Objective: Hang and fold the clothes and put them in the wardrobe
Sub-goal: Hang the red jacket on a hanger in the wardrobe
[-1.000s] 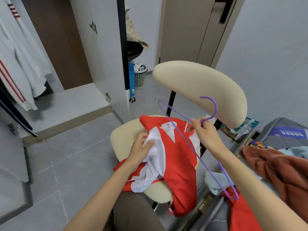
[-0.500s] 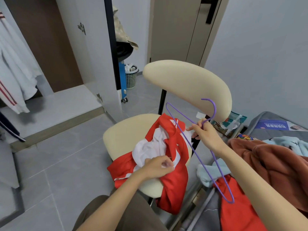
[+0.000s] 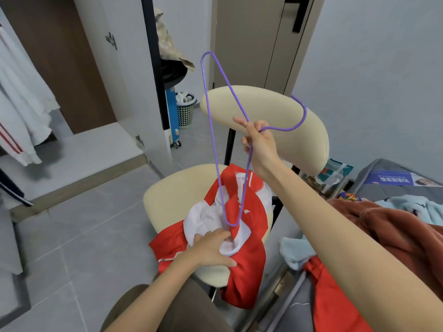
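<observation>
A red and white garment (image 3: 242,219) lies crumpled on the seat of a cream chair (image 3: 172,200). My left hand (image 3: 213,248) grips the white inner fabric of that garment at the seat's front. My right hand (image 3: 260,142) holds a purple wire hanger (image 3: 211,130) by its neck, raised in front of the chair back. One end of the hanger dips into the garment just above my left hand; the other end points up.
An open wardrobe (image 3: 60,75) with white clothes (image 3: 21,111) hanging stands at the left, its door (image 3: 124,68) swung out. A waste basket (image 3: 185,109) sits behind the chair. Brown, blue and red clothes (image 3: 383,236) are piled at the right.
My right hand has lifted and turned the hanger upright, so one end now points down into the garment. My left hand stayed gripping the white fabric.
</observation>
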### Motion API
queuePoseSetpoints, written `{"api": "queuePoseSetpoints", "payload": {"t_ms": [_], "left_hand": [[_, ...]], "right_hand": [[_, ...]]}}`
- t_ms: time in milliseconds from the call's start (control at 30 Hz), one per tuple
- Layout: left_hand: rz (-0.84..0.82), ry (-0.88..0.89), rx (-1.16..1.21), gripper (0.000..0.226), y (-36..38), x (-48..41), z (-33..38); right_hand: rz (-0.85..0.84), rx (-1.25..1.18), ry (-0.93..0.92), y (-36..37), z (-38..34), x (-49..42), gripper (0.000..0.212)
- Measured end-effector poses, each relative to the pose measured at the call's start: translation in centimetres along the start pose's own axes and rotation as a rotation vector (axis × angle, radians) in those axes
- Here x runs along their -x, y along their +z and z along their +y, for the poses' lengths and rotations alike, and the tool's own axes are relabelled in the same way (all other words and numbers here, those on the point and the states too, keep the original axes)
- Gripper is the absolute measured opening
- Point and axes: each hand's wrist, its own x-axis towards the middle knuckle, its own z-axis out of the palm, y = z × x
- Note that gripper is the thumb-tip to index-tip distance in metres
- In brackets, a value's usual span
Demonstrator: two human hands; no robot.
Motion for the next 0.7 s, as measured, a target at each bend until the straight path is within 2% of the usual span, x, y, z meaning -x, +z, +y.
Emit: {"api": "queuePoseSetpoints", "payload": {"t_ms": [100, 233, 400, 467, 600, 700], "left_hand": [[0.031, 0.018, -0.142, 0.031, 0.3, 0.0, 0.4], [-0.01, 0.146, -0.082, 0.03, -0.4, 0.9, 0.8], [0.009, 0.264, -0.014, 0.015, -2.5, 2.9, 1.0], [0.038, 0.289, -0.024, 0.021, -3.4, 3.4, 0.9], [0.199, 0.295, -0.149, 0.018, -5.1, 3.5, 0.4], [0.302, 0.262, -0.174, 0.031, -6.1, 3.2, 0.1]], "right_hand": [[0.04, -0.067, 0.053, 1.0, 0.3, -1.0, 0.034], [0.099, -0.148, 0.132, 1.6, 1.6, -1.9, 0.036], [0.098, -0.171, 0.182, 0.6, 4.2, -1.7, 0.036], [0.06, -0.131, 0.178, -0.2, 4.8, -1.5, 0.036], [-0.063, 0.02, 0.201, -1.5, 4.7, -1.0, 0.034], [-0.113, 0.141, 0.232, -2.0, 4.3, -0.8, 0.034]]}}
